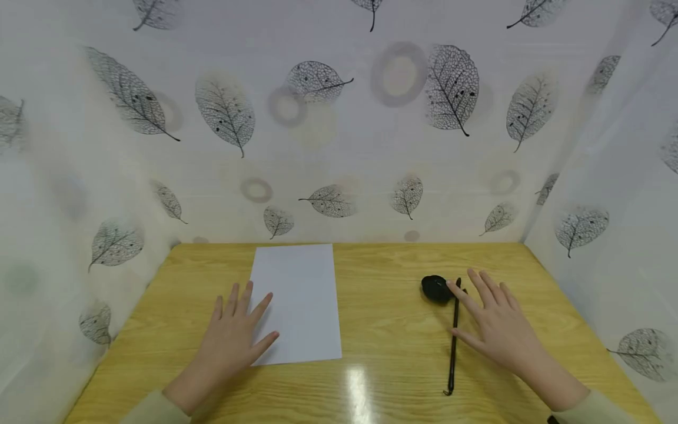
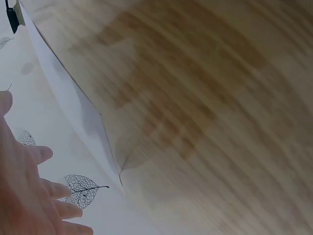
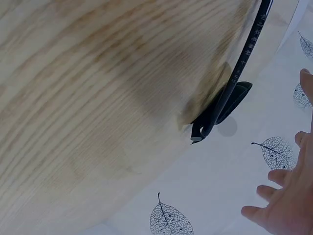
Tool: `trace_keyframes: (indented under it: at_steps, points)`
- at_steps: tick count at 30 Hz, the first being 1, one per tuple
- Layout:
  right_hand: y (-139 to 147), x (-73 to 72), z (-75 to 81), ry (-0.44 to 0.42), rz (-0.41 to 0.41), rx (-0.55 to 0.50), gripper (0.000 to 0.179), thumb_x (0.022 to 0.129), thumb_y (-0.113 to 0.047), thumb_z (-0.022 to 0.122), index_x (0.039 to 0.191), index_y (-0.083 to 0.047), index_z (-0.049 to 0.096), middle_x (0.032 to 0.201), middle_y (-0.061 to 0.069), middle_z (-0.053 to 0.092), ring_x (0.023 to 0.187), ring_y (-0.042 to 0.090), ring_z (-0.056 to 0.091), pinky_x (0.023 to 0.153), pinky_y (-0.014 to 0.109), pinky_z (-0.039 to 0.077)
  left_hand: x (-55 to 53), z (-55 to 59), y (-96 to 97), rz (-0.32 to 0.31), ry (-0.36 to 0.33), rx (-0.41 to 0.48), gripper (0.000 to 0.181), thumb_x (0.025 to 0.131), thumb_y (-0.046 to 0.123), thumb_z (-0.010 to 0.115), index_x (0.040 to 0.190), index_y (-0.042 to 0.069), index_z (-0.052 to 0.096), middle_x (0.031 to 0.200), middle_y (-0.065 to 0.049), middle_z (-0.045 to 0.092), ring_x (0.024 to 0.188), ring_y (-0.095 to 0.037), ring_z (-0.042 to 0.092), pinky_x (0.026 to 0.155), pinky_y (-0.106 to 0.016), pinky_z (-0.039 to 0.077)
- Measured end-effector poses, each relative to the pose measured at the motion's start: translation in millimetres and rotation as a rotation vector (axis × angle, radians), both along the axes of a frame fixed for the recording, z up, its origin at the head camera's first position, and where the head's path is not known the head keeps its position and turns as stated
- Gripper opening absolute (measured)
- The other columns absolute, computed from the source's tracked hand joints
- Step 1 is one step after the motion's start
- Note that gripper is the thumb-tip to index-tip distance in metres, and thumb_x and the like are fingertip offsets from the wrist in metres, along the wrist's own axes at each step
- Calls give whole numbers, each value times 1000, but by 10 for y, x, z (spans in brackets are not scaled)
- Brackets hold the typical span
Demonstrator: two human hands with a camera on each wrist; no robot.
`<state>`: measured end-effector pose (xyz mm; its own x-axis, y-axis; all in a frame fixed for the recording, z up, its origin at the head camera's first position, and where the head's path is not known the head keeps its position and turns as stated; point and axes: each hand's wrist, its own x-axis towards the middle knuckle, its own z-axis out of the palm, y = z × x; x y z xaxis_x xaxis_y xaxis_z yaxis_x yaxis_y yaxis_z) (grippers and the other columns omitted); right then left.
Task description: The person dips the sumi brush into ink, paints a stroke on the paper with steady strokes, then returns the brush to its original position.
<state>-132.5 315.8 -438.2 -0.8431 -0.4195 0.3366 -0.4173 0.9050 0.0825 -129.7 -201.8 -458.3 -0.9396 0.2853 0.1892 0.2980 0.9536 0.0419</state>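
A white sheet of paper lies on the wooden table. My left hand hovers by its left edge, fingers spread and holding nothing; the left wrist view shows this hand raised off the tabletop. On the right, a slim black calligraphy brush with a small loop at its near end lies beside a small black dish. Pale characters mark the brush handle in the right wrist view. My right hand is spread above and right of the brush, apparently apart from it, and holds nothing.
Pale leaf-patterned cloth surrounds the back and sides of the wooden table. In the right wrist view, the brush tip end leans at a small black piece by the dish; its kind is unclear.
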Motion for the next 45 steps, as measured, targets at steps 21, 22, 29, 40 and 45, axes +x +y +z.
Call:
trace_keyframes:
  at_steps: [21, 22, 29, 40, 45]
  points:
    - [61, -56, -98, 160, 331, 105, 71, 113, -54, 12, 150, -16, 59, 146, 18, 64, 123, 35, 67, 125, 42, 32, -82, -168, -97, -110, -48, -10, 68, 101, 54, 64, 156, 15, 55, 163, -31, 43, 151, -54, 40, 120, -71, 38]
    - [65, -57, -109, 164, 339, 115, 71, 113, -52, 11, 149, -15, 60, 145, 17, 65, 122, 34, 68, 118, 45, 38, -85, -173, -103, -115, -54, -11, 68, 101, 53, 64, 156, 15, 55, 163, -31, 43, 151, -54, 40, 120, -71, 37]
    - [96, -73, -196, 188, 391, 136, 61, 113, -35, 17, 142, -10, 65, 139, 18, 69, 117, 34, 70, 116, 47, 41, -81, -186, -140, -154, -86, -27, 68, 101, 54, 63, 155, 14, 56, 163, -30, 44, 151, -53, 42, 120, -71, 37]
    - [139, -69, -317, 174, 427, 150, 63, 114, -34, 15, 139, -9, 67, 136, 17, 71, 117, 37, 71, 104, 50, 50, -70, -137, -148, -181, -200, -28, 67, 105, 52, 57, 158, 12, 51, 164, -29, 44, 152, -52, 41, 122, -72, 33]
    - [157, -59, -337, 151, 463, 184, 43, 111, -32, 43, 135, -9, 70, 134, 15, 72, 116, 33, 71, 101, 52, 52, -77, -136, -148, -192, -227, -16, 71, 103, 52, 59, 159, 10, 48, 165, -30, 40, 152, -53, 39, 122, -73, 32]
